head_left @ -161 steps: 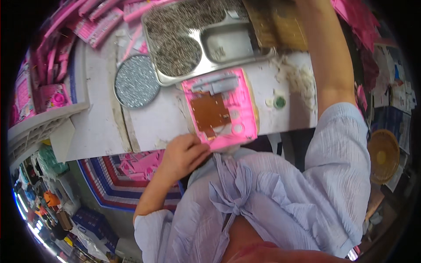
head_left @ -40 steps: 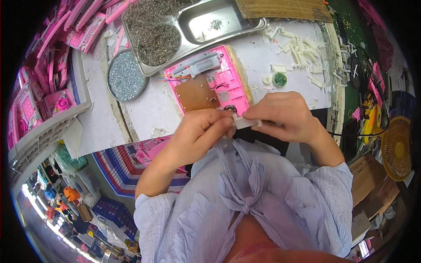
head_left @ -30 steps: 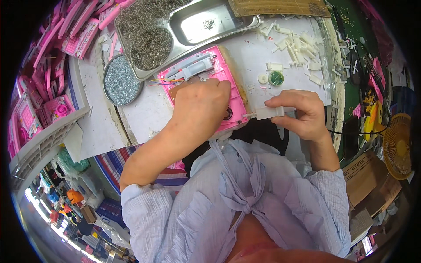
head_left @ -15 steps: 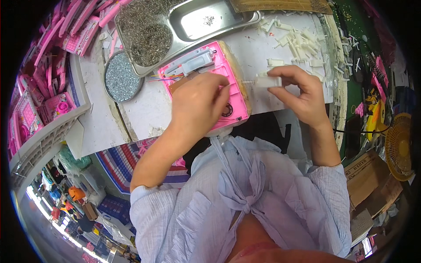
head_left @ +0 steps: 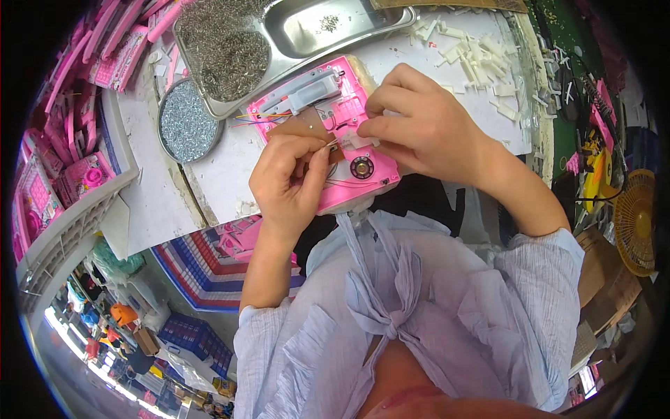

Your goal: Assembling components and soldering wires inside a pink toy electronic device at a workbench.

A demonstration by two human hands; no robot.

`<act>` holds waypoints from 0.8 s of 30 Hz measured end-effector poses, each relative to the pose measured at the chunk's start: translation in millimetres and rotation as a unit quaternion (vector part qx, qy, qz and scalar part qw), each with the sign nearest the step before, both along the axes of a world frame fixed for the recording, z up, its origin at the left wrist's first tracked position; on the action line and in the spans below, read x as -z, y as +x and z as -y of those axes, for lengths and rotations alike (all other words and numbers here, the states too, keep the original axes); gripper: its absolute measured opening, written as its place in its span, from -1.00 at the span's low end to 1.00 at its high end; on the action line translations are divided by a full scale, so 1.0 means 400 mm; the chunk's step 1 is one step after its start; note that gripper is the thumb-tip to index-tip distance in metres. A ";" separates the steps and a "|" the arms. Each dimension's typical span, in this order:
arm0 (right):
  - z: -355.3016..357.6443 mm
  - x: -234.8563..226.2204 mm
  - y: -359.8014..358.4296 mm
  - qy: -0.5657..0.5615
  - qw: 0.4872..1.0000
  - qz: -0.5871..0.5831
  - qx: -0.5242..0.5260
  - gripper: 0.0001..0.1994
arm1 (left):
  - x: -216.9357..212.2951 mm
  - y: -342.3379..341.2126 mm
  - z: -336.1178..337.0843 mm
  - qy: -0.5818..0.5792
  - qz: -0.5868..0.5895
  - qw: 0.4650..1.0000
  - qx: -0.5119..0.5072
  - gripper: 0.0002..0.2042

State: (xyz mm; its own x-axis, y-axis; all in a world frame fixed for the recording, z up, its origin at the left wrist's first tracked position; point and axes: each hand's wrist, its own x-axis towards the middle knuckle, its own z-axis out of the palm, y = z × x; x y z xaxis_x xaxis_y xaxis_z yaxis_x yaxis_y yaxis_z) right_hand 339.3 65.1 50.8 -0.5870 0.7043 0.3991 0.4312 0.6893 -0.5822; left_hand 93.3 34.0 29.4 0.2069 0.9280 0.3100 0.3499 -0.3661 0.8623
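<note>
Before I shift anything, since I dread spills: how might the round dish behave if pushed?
The dish probably slides rather than tips, looking wide and shallow. Its metallic bits may make it heavy; lying loose, they could spill.

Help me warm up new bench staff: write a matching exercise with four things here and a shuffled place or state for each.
Things
1. Brown board
2. White pieces
3. Round dish
4. Metal tray

Places or states
A. Filled with silvery pieces
B. Reaches the picture's top edge
C. Scattered on the table's right
D. Inside the pink casing

Pairs: 1-D, 2-C, 3-A, 4-B
</note>
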 end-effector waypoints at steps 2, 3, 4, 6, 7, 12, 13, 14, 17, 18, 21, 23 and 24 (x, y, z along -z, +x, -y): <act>-0.015 0.021 0.005 -0.022 0.999 -0.031 -0.015 -0.73 | 0.006 0.000 0.002 -0.001 -0.006 1.000 -0.002 -0.86; -0.018 0.043 0.013 -0.044 0.997 -0.057 -0.015 -0.74 | 0.008 0.001 0.001 -0.001 -0.009 1.000 -0.001 -0.86; -0.016 0.061 0.014 -0.065 0.994 -0.084 -0.018 -0.74 | 0.008 0.002 0.002 0.001 -0.010 1.000 0.001 -0.86; 0.004 0.094 0.001 -0.072 0.992 -0.107 0.002 -0.75 | 0.009 0.005 0.003 0.007 -0.011 1.000 0.005 -0.86; 0.010 0.099 0.000 -0.075 0.990 -0.118 0.014 -0.76 | 0.009 0.007 0.002 0.013 -0.014 1.000 0.010 -0.85; 0.015 0.035 -0.021 -0.028 0.997 0.064 0.023 -0.80 | -0.004 0.004 -0.036 0.160 -0.111 0.974 0.116 -0.79; 0.014 0.022 -0.026 -0.025 0.995 0.097 0.020 -0.80 | -0.005 0.004 -0.041 0.160 -0.132 0.968 0.143 -0.77; 0.019 0.017 -0.031 -0.018 0.994 0.100 0.031 -0.80 | -0.010 0.001 -0.037 0.161 -0.153 0.960 0.170 -0.76; 0.040 0.010 -0.008 -0.043 0.994 0.092 0.048 -0.81 | -0.005 -0.004 -0.050 0.172 -0.189 0.941 0.220 -0.74; 0.036 0.010 0.018 -0.057 0.995 0.034 0.070 -0.81 | -0.003 -0.009 -0.053 0.175 -0.200 0.936 0.229 -0.74; 0.029 0.021 0.147 -0.096 0.972 -0.052 0.207 -0.77 | -0.005 -0.011 -0.053 0.172 -0.213 0.931 0.242 -0.76; 0.006 0.015 0.240 0.003 0.940 0.091 0.328 -0.79 | -0.009 -0.012 -0.046 0.159 -0.225 0.930 0.243 -0.76; -0.004 0.019 0.275 0.006 0.929 0.113 0.351 -0.80 | -0.008 -0.012 -0.047 0.158 -0.224 0.930 0.243 -0.76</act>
State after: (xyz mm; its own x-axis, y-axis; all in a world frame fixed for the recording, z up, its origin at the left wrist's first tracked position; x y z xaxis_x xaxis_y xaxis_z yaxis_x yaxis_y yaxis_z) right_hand 449.3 66.7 43.1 -0.0538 0.9415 0.3326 0.8877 0.1976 -0.4159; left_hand 88.7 52.8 32.7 0.7528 0.5679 0.3327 0.3749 -0.7854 0.4925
